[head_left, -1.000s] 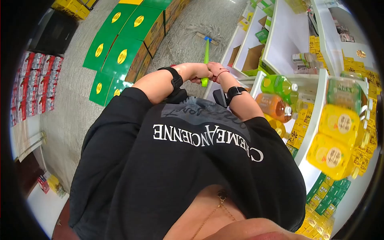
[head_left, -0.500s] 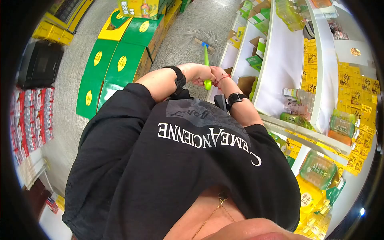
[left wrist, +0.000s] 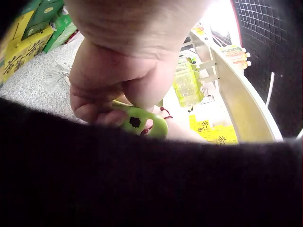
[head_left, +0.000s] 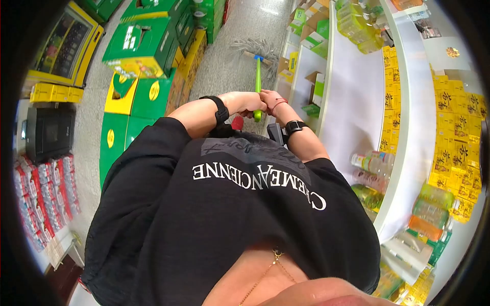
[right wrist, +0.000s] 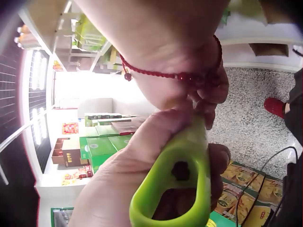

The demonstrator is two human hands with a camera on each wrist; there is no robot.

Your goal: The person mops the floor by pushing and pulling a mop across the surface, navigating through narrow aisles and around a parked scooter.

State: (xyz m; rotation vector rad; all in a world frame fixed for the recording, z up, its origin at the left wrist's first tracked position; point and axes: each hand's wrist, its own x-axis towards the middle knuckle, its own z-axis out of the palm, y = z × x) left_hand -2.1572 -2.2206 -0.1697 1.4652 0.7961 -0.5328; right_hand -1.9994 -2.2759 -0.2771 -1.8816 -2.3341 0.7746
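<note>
In the head view, a mop with a green handle (head_left: 258,79) stretches forward to grey strings (head_left: 250,46) spread on the floor. My left hand (head_left: 246,104) grips the handle near its top end. Just beyond it, my right hand (head_left: 272,100) holds the same handle, close against the left. The left wrist view has curled fingers round the green end (left wrist: 158,126), which has a hanging hole. A red cord bracelet (right wrist: 165,74) circles my right wrist, and the left thumb (right wrist: 151,135) lies along the handle in the right wrist view.
Green cartons (head_left: 138,46) are stacked left of the aisle floor (head_left: 217,66). White shelving (head_left: 352,86) with bottles (head_left: 431,209) and small boxes runs along the right. A black box-shaped appliance (head_left: 50,133) and red-and-white packs (head_left: 43,191) stand far left. My red shoe (head_left: 237,122) shows below.
My view has moved forward along the aisle, and the cartons and shelves slide back past me. Both hands stay on the mop handle; the mop strings remain ahead on the floor.
</note>
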